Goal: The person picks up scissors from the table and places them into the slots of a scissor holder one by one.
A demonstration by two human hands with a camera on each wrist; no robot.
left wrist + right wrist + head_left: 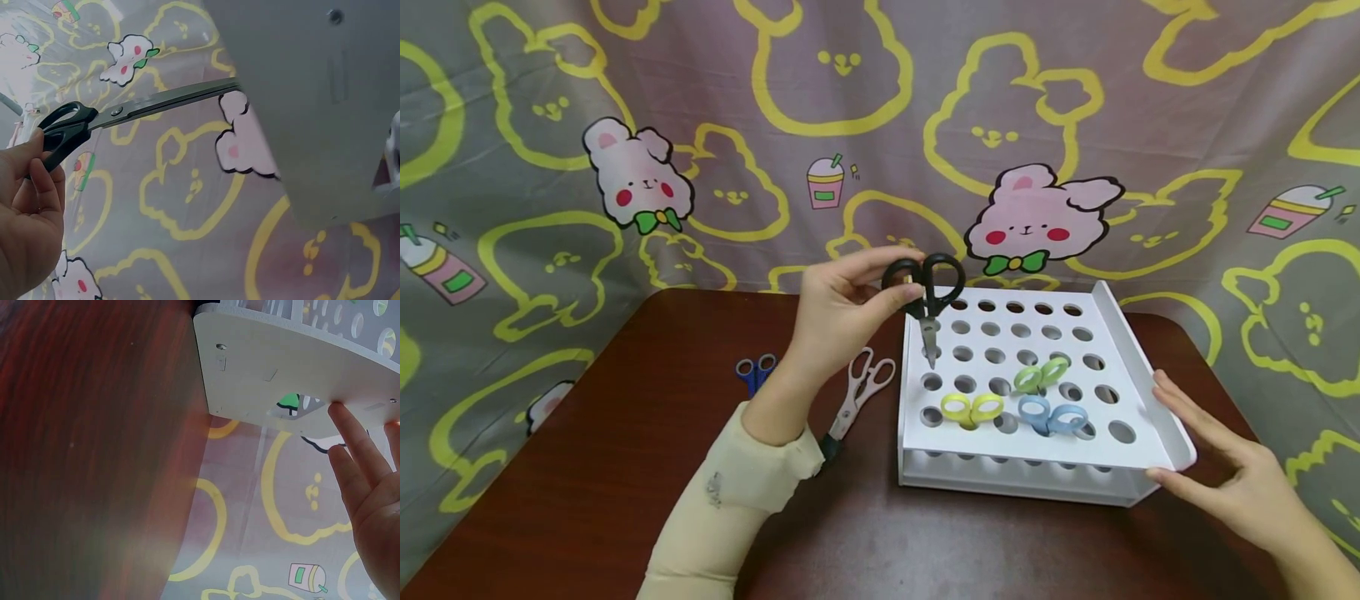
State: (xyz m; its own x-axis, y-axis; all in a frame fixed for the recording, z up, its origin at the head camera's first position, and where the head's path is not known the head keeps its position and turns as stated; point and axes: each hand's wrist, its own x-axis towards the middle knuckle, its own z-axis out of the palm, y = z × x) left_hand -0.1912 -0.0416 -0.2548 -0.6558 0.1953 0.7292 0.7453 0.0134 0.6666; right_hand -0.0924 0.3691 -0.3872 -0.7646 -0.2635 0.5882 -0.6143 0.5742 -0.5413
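My left hand pinches a pair of black-handled scissors by the handle loops. Their blades point down over the left part of a white rack with rows of round holes. The left wrist view shows the long metal blades, their tips up against the rack's side panel in that view; whether they touch cannot be told. With straight fingers my right hand touches the rack's raised right side, thumb at the front corner. Yellow scissors, green scissors and light blue scissors stand in holes, handles up.
Left of the rack, white-handled scissors lie on the dark wooden table, with a dark green piece at their blade end. Blue-handled scissors lie farther left, partly behind my left arm. A patterned curtain hangs behind the table.
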